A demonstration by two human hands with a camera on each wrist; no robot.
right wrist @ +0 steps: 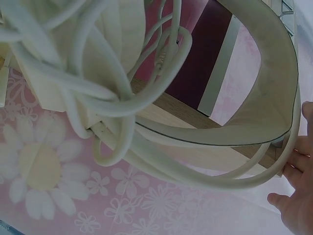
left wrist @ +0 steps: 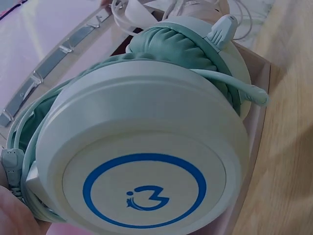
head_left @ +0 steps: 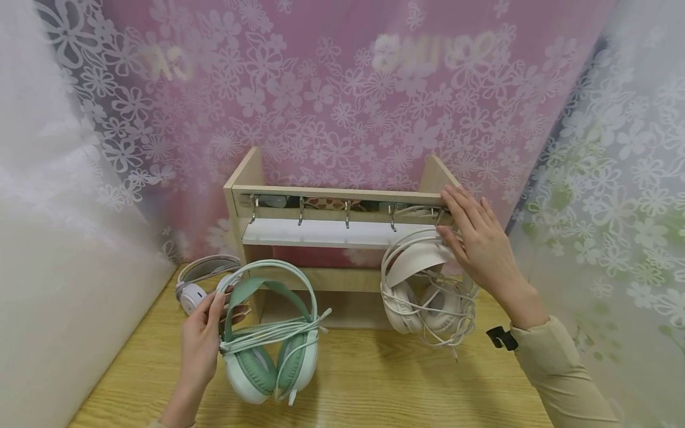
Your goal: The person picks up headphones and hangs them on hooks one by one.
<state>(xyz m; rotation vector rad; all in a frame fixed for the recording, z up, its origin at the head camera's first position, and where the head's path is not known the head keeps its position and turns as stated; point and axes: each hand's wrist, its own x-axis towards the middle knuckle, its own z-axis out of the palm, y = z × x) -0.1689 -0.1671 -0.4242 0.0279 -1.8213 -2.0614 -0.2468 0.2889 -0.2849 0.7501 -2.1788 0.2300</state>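
My left hand (head_left: 199, 342) grips a pair of white headphones with green pads (head_left: 306, 364) by the left side of the headband, in front of the rack. Their cable is wound across the middle in a bundle. In the left wrist view one white earcup (left wrist: 146, 112) with a blue ring logo fills the picture. A pair of cream-white headphones (head_left: 404, 306), with its cord tangled round it, hangs at the rightmost hook of the wooden rack (head_left: 342, 192). My right hand (head_left: 484, 249) rests with extended fingers on the rack's right corner, beside that headband (right wrist: 276, 68).
Several metal hooks (head_left: 348, 215) line the rack's front board, above a white shelf (head_left: 321, 233). Another pair of white and grey headphones (head_left: 191, 295) lies on the wooden table (head_left: 369, 386) at the rack's left. Flowered curtains (head_left: 342, 89) surround the table.
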